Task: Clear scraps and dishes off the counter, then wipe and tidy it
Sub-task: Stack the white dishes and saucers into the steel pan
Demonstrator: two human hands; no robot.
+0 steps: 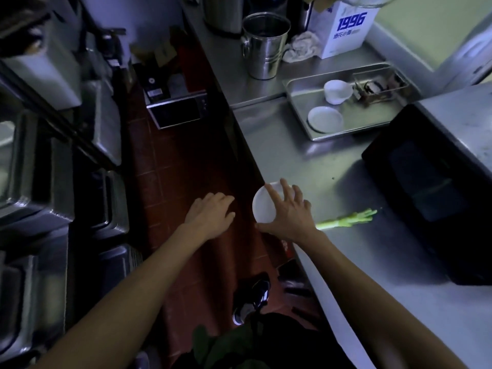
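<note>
Head view looks down along a long stainless-steel counter (306,161) that runs up the right side, with a red-brown tiled floor (181,169) beside it. At the counter's near edge the right hand (288,213) grips a small round white dish (263,202), fingers spread over its top and thumb curled under its lower rim; the dish is tilted and sits partly past the counter edge, over the floor. The left hand (211,214) hangs over the floor just left of the dish, palm down, fingers relaxed and loosely extended, holding nothing and apart from the dish. Just right of the right hand a pale green vegetable stalk (346,221) lies flat on the counter, near the front of a black-doored microwave oven (426,187). Farther up the counter a shallow rectangular steel tray (298,89) holds a white saucer (325,119), a white cup (337,91) lying on its side, and a clear rectangular container (378,89) whose contents are too blurred to tell. Beyond the tray stand a tall steel bucket with a handle (265,46), a crumpled white cloth (303,46) and a white carton printed with blue "1996" (343,30), the cloth between the bucket and the carton.
</note>
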